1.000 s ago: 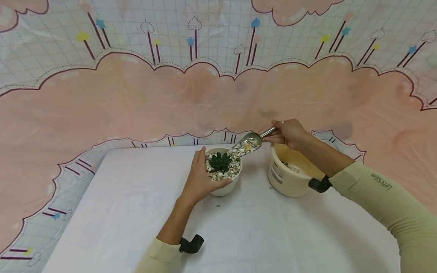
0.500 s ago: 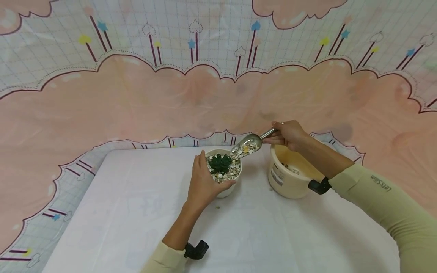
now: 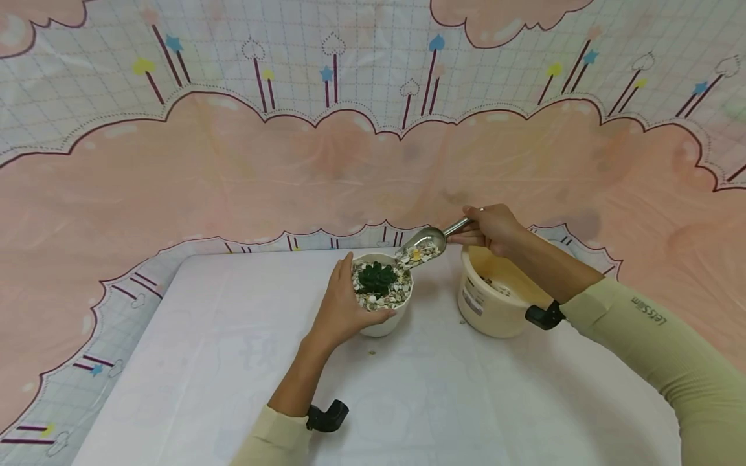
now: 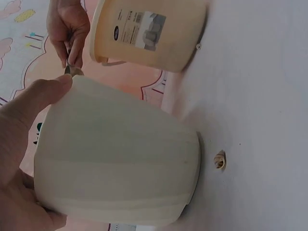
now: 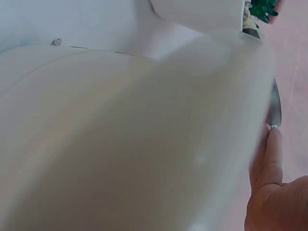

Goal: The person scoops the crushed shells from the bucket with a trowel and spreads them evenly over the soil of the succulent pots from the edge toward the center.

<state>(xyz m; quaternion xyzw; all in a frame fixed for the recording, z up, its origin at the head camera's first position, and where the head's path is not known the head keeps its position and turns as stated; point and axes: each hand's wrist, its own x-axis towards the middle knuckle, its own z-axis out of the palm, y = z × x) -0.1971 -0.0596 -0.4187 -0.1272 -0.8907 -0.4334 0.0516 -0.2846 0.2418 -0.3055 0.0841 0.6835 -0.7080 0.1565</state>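
Observation:
A white pot [image 3: 381, 327] stands on the white-covered table, holding a dark green succulent [image 3: 377, 278] ringed by pale pebbles [image 3: 373, 301]. My left hand [image 3: 339, 309] grips the pot from its left and near side, thumb along the near rim, as the left wrist view also shows. With my right hand [image 3: 495, 228] I hold the handle of a metal scoop [image 3: 434, 235]. Mixed white and yellowish pebbles [image 3: 421, 253] lie in the scoop. Its lip, tilted down, is right at the pot's right rim.
Right of the pot stands a cream bucket [image 3: 494, 318] with a label, pebbles inside, under my right forearm. Its wall [image 5: 144, 144] fills much of the right wrist view. A striped shell-like piece [image 4: 220, 160] lies near the pot. A patterned cloth [image 3: 373, 175] hangs behind.
My left hand shifted slightly to the right round the pot, then swung back; the succulent appears turned a little. The right hand and scoop have stayed nearly still at the rim.

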